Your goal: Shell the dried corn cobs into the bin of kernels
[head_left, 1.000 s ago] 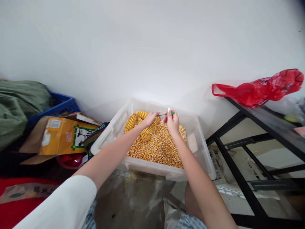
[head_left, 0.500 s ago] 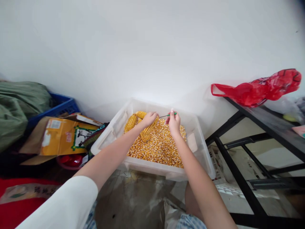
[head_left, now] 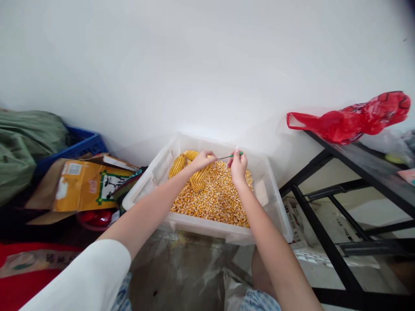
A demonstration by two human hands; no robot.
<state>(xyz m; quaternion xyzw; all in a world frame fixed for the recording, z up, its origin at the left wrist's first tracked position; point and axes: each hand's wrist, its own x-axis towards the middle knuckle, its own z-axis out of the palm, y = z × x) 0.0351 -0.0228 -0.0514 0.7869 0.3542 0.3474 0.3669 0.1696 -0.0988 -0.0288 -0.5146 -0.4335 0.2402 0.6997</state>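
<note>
My right hand (head_left: pixel 239 166) is closed around the green handle of a thin screwdriver (head_left: pixel 226 157), whose dark shaft points left. The tip of that shaft meets the pinched fingers of my left hand (head_left: pixel 205 160); exactly how they hold it is too small to see. Under and beside my left hand, several yellow corn cobs (head_left: pixel 198 181) lie on a heap of loose corn kernels (head_left: pixel 214 205). Kernels and cobs sit in a translucent plastic bin (head_left: pixel 207 225), and both hands are above its far half.
A black metal rack (head_left: pixel 313 224) stands at right with a red plastic bag (head_left: pixel 350 123) on top. To the left are an opened yellow carton (head_left: pixel 81 183), a blue crate (head_left: pixel 84 142) and a green sack (head_left: pixel 29 147). Behind the bin rises a white wall (head_left: pixel 207 69).
My right hand and the screwdriver have shifted slightly to the right, and the shaft still reaches my left fingers. The cobs and kernels look the same.
</note>
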